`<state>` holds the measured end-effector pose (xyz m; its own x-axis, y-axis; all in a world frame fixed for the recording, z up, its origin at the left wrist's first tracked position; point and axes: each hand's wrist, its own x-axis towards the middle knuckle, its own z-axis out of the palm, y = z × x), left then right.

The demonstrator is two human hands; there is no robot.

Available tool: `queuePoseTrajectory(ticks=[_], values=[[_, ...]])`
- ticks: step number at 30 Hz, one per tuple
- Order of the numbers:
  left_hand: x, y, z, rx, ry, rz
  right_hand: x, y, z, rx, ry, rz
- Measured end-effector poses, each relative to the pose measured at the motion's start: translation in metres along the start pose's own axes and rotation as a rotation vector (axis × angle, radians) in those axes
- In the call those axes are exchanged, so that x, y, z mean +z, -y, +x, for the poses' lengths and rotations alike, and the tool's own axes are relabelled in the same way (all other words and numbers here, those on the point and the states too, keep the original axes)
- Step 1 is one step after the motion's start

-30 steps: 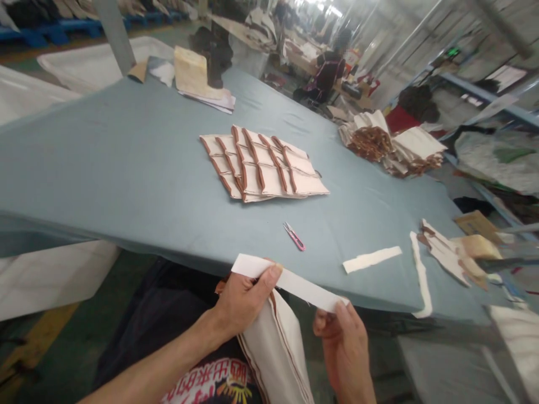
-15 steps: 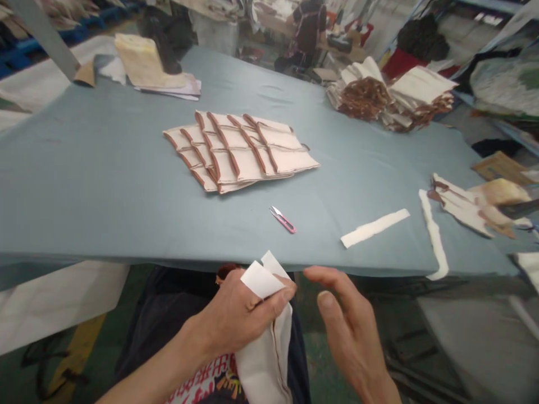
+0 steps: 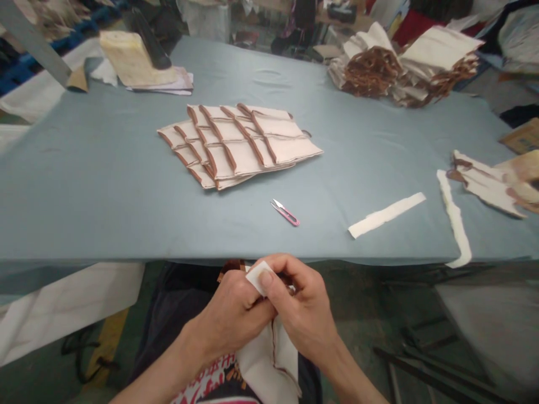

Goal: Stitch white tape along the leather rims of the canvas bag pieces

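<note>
Over my lap, just off the table's front edge, my left hand (image 3: 238, 308) is closed on a cream fabric piece (image 3: 269, 362) with a brown seam, which hangs down from the fist. A small white strip (image 3: 257, 276) sticks up at the top of the fist. My right hand (image 3: 301, 303) pinches that strip, its thumb lying on the front face and its fingers curled behind. Both hands touch each other, and they hide where strip and fabric meet. Pink thread snips (image 3: 285, 213) lie on the table beyond the hands.
The blue-green table (image 3: 105, 207) bears overlapping cream panels with brown edging (image 3: 244, 143). To the right lie a white strip (image 3: 387, 215), a bent white strip (image 3: 455, 219) and a crumpled cream fabric piece (image 3: 484, 182). Bundled fabric stacks (image 3: 370, 73) stand at the back right.
My right hand has moved left from open beside the left hand and now pinches the white strip. My left hand keeps its hold on the fabric. The view has shifted slightly.
</note>
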<state>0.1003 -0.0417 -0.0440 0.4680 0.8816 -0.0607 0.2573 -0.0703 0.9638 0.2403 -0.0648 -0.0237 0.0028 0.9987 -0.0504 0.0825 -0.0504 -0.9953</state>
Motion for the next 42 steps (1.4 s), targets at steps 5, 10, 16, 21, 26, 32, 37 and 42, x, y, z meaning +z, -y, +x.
queuePoseTrajectory(ticks=[5,10,16,21,26,32,37,42], values=[[-0.010,0.016,-0.020,-0.135,-0.110,-0.085,0.014,-0.023,0.007,0.145,-0.172,0.310],[-0.022,0.036,-0.049,-0.248,-0.310,0.000,0.039,-0.064,0.000,0.250,-0.304,0.310],[-0.030,0.041,-0.075,-0.553,-0.352,-0.185,0.056,-0.085,-0.018,0.301,-0.318,0.245],[-0.042,0.035,-0.079,-0.589,-0.286,-0.207,0.058,-0.090,-0.021,0.291,-0.278,0.182],[-0.051,0.031,-0.075,-0.578,-0.044,-0.239,0.057,-0.091,-0.022,0.273,-0.207,0.120],[-0.047,0.020,-0.054,-0.419,0.080,-0.204,0.030,-0.066,-0.016,0.264,-0.067,0.041],[-0.041,0.014,-0.038,-0.325,0.148,-0.191,0.008,-0.029,-0.023,0.272,-0.015,-0.013],[-0.036,0.008,-0.026,-0.256,0.194,-0.181,0.003,-0.012,-0.029,0.248,-0.065,-0.009]])
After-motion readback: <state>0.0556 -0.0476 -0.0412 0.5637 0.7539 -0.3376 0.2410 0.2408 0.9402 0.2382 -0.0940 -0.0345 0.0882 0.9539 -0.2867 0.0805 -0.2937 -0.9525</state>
